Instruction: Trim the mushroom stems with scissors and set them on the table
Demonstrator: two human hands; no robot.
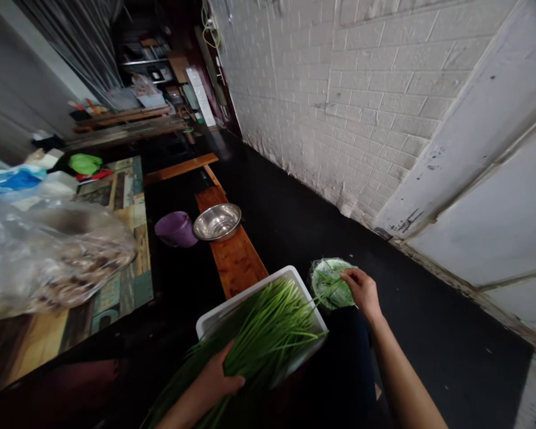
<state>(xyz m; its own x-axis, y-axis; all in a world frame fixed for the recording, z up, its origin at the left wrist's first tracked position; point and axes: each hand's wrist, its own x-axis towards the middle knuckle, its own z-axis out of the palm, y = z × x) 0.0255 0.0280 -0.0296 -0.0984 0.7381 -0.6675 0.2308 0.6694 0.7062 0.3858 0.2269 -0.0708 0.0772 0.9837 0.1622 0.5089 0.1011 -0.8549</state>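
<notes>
A large bunch of long green chives [268, 322] lies across a white plastic tray [218, 316], its pale stalk ends toward the tray's far right side. My left hand [217, 375] is closed round the bunch at the tray's near left. To the right, my right hand [361, 289] has its fingers pinched together above a small bin [333, 283] lined with a clear bag. Thin green strands show at those fingertips, and green scraps lie in the bin. Exactly how many strands the right fingers grip I cannot tell.
A steel bowl [218, 221] rests on a wooden bench [236, 256], beside a purple bucket [176, 229]. At left, a plank-patterned table [109, 304] carries a clear bag of brownish food [84, 262]. A white brick wall [304, 89] runs along the right.
</notes>
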